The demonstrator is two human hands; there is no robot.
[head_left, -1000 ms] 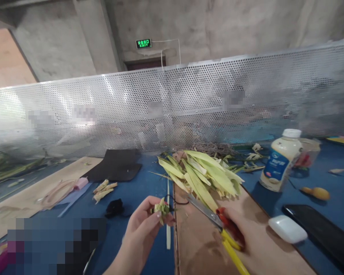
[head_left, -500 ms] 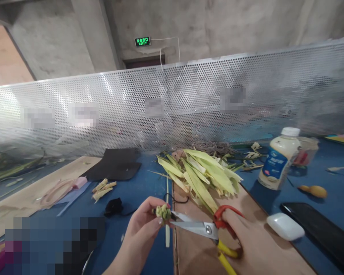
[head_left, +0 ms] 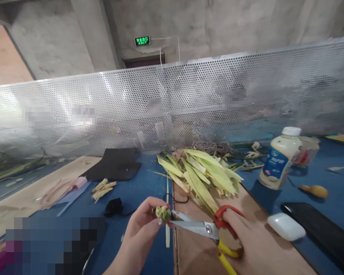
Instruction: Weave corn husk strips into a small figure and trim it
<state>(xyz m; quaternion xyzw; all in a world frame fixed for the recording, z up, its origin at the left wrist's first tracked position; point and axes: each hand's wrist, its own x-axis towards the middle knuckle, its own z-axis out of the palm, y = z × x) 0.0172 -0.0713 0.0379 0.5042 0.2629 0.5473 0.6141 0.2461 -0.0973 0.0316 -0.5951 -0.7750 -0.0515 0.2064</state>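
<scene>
My left hand [head_left: 141,231] pinches a small woven knot of green leaf strips [head_left: 163,212] between thumb and fingertips. My right hand [head_left: 248,244] grips scissors [head_left: 202,228] with a red and a yellow handle. The blades are parted and their tips reach the knot from the right. A pile of pale green leaf strips [head_left: 202,173] lies just beyond, on the far end of a brown board [head_left: 197,248].
On the blue table stand a white bottle [head_left: 279,160], a white earbud case [head_left: 286,226], a black phone [head_left: 322,233], a black cloth [head_left: 116,166], a cardboard sheet [head_left: 31,194] and cut leaf bits [head_left: 103,189]. A perforated metal screen [head_left: 172,103] closes the far side.
The scissors swung from pointing up-left to lying level, opened, and their tips came to the knot in my left hand. The left hand barely moved.
</scene>
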